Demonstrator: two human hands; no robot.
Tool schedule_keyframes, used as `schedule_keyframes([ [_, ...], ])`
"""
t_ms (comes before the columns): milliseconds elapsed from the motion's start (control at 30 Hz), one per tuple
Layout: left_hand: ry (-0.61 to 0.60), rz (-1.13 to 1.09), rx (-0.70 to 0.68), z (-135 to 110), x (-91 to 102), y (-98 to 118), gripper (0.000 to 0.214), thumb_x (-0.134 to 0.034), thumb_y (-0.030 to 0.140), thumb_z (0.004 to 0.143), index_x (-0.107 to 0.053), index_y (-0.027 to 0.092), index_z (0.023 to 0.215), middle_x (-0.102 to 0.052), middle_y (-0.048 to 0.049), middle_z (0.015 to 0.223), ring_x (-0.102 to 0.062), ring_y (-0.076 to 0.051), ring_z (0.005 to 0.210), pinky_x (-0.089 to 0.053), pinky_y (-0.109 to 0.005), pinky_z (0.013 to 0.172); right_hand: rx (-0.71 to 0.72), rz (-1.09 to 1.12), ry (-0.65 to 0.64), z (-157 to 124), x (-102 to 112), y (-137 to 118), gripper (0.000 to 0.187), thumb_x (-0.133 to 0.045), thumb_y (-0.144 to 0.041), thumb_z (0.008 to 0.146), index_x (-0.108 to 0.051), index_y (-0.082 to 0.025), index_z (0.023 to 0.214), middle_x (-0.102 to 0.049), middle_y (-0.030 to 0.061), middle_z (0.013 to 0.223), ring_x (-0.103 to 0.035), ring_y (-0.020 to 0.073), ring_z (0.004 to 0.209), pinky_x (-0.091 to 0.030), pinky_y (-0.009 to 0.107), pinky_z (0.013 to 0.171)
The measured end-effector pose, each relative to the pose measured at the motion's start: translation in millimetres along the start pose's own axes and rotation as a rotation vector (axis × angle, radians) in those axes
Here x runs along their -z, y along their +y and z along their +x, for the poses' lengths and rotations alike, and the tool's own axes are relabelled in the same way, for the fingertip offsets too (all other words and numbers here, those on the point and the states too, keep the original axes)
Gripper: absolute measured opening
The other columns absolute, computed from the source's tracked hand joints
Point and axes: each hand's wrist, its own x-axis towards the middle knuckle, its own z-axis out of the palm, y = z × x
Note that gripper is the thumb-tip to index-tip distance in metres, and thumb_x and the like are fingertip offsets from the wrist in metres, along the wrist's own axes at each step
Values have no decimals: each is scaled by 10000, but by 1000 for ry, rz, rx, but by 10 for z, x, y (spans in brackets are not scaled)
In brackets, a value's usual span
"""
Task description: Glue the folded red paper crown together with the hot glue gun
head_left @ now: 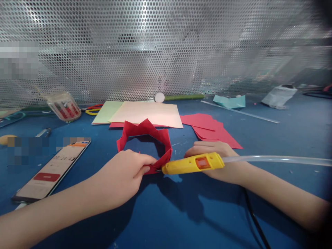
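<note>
A zigzag-edged ring of folded red paper point(147, 127) stands on the blue table, shaped like a small crown. My left hand point(127, 173) pinches its near side between thumb and fingers. My right hand point(220, 162) is wrapped round a yellow hot glue gun point(184, 165), partly hiding its far side and handle. The gun's metal nozzle points left and meets the red paper just beside my left fingertips. A long clear glue stick point(275, 159) runs out of the gun's back to the right. Whether glue is coming out cannot be seen.
Behind the ring lie cream and green paper sheets point(147, 112), with red paper pieces point(204, 126) to their right. A phone point(53, 173) lies at left near a jar point(64, 107) and scissors point(93, 110). The gun's black cord point(255, 221) trails toward the front edge.
</note>
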Motion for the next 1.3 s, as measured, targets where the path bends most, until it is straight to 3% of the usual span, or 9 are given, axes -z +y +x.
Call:
schedule_keyframes([
  [300, -1, 11, 7, 6, 5, -3, 399, -352, 170, 898, -678, 274, 1105, -735, -8, 993, -665, -217, 897, -477, -331, 785, -8, 41, 25, 0, 0, 1, 112, -522, -215, 874, -597, -180, 798, -656, 30, 699, -587, 105, 550, -447, 212, 494],
  [567, -3, 3, 30, 6, -6, 28, 402, -350, 171, 901, -683, 281, 1097, -730, -7, 993, -656, -224, 919, -479, -341, 803, -39, 65, -57, 2, 32, 13, 164, -501, -244, 888, -585, -178, 764, -645, 28, 670, -573, 107, 548, -431, 208, 485],
  [900, 24, 54, 3, -14, -28, 12, 388, -359, 164, 897, -689, 257, 1078, -737, -18, 971, -667, -213, 898, -485, -300, 777, -198, 147, -152, 1, 63, 6, 104, -530, -234, 850, -559, -187, 762, -642, 32, 702, -595, 142, 595, -462, 251, 542],
  [1300, -5, -62, 10, -32, -8, 4, 359, -357, 177, 912, -670, 266, 1063, -721, 29, 1023, -653, -193, 922, -473, -328, 823, -418, 154, -166, -74, 141, 238, 246, -611, -450, 759, -587, -209, 716, -645, 43, 679, -601, 192, 603, -457, 291, 531],
])
